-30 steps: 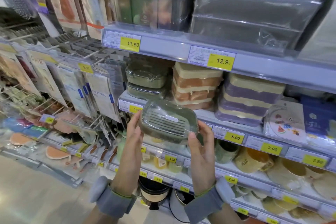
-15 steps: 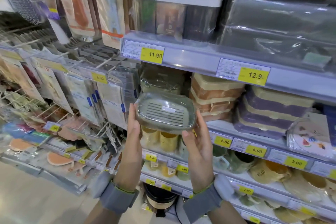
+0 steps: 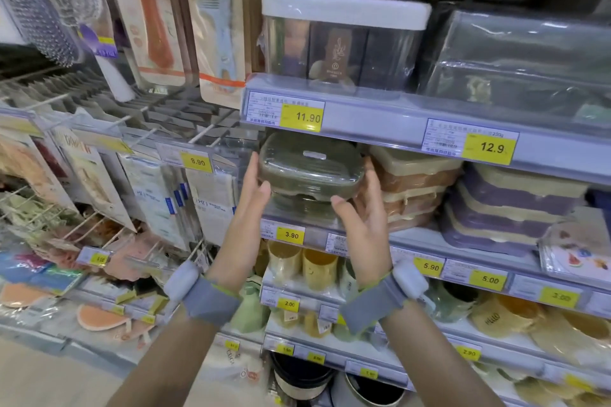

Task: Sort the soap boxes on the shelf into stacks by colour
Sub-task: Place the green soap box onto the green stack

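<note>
A dark green soap box (image 3: 309, 172) with a clear lid sits at the top of the green stack, over another green box (image 3: 301, 206), at the left end of the shelf (image 3: 410, 243). My left hand (image 3: 246, 208) presses its left side and my right hand (image 3: 360, 221) its right side, so both hold it. To the right stands a stack of orange boxes with cream lids (image 3: 413, 182), then a stack of purple boxes with cream lids (image 3: 509, 208).
The upper shelf edge (image 3: 380, 124) hangs just above the green box. A clear container with a white lid (image 3: 340, 43) stands on it. Pegs with hanging packets (image 3: 158, 188) crowd the left. Yellow cups (image 3: 304, 264) stand on the shelf below. A fruit-print packet (image 3: 578, 258) leans at the right.
Both hands have lifted the green soap box up and forward, from in front of the shelf edge into the shelf and onto the green stack. The view has moved closer.
</note>
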Available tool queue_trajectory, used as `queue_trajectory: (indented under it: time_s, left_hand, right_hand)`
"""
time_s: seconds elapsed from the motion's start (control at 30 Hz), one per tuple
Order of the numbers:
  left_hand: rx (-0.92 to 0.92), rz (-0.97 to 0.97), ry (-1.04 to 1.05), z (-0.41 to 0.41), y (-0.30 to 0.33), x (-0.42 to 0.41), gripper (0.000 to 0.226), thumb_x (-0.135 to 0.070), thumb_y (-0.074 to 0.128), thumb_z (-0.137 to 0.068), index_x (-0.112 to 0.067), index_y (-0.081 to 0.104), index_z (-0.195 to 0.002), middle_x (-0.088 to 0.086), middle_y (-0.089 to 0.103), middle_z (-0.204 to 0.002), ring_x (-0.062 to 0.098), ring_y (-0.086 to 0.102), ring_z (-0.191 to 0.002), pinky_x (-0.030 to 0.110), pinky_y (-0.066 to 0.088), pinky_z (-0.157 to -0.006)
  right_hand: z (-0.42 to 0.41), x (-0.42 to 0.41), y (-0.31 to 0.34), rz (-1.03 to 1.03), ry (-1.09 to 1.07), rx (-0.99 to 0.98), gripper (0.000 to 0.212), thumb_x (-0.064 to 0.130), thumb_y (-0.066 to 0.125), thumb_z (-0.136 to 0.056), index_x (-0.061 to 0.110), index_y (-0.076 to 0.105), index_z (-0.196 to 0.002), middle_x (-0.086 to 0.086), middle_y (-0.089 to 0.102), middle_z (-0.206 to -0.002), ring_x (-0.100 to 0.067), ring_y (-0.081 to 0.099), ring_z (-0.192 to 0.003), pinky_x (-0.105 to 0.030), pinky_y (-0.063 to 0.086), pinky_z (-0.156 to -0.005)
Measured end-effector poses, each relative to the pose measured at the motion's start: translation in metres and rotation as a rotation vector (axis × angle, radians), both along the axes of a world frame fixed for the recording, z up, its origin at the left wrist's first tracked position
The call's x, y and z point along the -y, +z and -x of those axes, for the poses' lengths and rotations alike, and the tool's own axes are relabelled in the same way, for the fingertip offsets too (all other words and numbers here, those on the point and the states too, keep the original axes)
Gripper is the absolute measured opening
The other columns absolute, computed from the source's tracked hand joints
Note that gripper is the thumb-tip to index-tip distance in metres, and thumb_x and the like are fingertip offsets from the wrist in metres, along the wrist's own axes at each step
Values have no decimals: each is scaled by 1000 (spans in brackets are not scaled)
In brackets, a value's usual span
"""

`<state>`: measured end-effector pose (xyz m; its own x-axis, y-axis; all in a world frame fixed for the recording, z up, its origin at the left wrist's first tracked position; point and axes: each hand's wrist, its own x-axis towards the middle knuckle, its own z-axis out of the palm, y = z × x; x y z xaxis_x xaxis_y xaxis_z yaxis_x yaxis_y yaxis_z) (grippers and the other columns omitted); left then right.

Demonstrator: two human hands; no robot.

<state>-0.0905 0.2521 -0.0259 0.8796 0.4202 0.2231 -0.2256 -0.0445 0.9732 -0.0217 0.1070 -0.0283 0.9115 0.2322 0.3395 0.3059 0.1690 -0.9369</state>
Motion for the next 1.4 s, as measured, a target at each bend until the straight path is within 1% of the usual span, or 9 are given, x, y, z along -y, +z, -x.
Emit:
queue_trajectory:
  time_s: [0.17, 0.43, 0.63, 0.83, 1.0, 1.13, 1.23, 1.33, 1.4]
  left_hand:
    - [-4, -83, -32, -15, 8, -19, 55, -43, 28, -104, -36, 12, -156, -35, 18, -150, -18, 19, -137, 19, 15, -115]
    - [13, -51, -79, -43, 11, -38, 70, -67, 23, -95, -34, 18, -156, -18, 23, -161, -3, 22, -146, 25, 16, -122]
    - [-21, 44, -76, -57, 11, -42, 99, -92, 32, -70, -40, 25, -154, -11, 30, -161, 8, 26, -148, 42, 18, -124]
    - [10, 80, -118, -65, 9, -41, 77, -78, 25, -86, -37, 33, -151, -13, 44, -153, 6, 38, -142, 40, 28, -121]
    - [15, 85, -113, -68, 5, -41, 69, -68, 19, -93, -35, 32, -152, -17, 47, -148, 3, 40, -140, 37, 29, -120]
    - [24, 119, -79, -68, 2, -38, 60, -56, 13, -101, -33, 28, -154, -15, 43, -151, 5, 36, -142, 38, 26, -122]
    - [9, 90, -80, -65, 1, -38, 65, -69, 20, -95, -40, 30, -152, -15, 42, -154, 5, 35, -143, 41, 24, -123]
    - [-51, 98, -62, -64, -5, -41, 77, -83, 27, -84, -44, 31, -150, -14, 37, -158, 9, 30, -146, 44, 18, -123]
    - [-56, 124, -21, -60, -5, -38, 70, -72, 20, -93, -36, 27, -154, -13, 29, -161, 7, 26, -147, 33, 14, -122]
  right_hand:
    - [-18, -13, 9, 54, -38, -4, 84, 36, 64, -72, 30, 28, -147, 5, 50, -142, -10, 48, -131, -42, 37, -113]
    - [-37, -29, 20, 150, -62, -33, 89, 46, 66, -65, 36, 25, -143, 7, 51, -138, -11, 47, -129, -40, 35, -113]
    - [-46, -31, 22, 204, -90, 2, 76, 20, 69, -82, 27, 27, -145, 4, 58, -127, -13, 53, -117, -23, 37, -98]
    - [-50, -31, 19, 230, -114, 22, 71, 15, 68, -84, 26, 29, -143, 4, 60, -121, -10, 55, -110, 5, 37, -78]
    - [-49, -32, 16, 217, -132, 47, 80, 34, 67, -73, 23, 30, -143, 2, 62, -124, -14, 57, -117, -21, 42, -101]
    - [-44, -29, 13, 239, -164, 114, 83, 41, 62, -73, 24, 27, -146, 1, 58, -131, -14, 54, -123, -29, 41, -107]
    - [-41, -26, 9, 216, -157, 109, 85, 41, 60, -73, 27, 23, -148, 4, 54, -137, -13, 50, -128, -40, 38, -112]
    - [-36, -22, 1, 197, -137, 87, 84, 33, 61, -75, 25, 23, -149, 15, 49, -137, -7, 46, -131, -39, 36, -114]
    - [-32, -19, -4, 180, -118, 90, 80, 21, 62, -80, 20, 24, -150, 18, 47, -135, -3, 45, -131, -34, 35, -114]
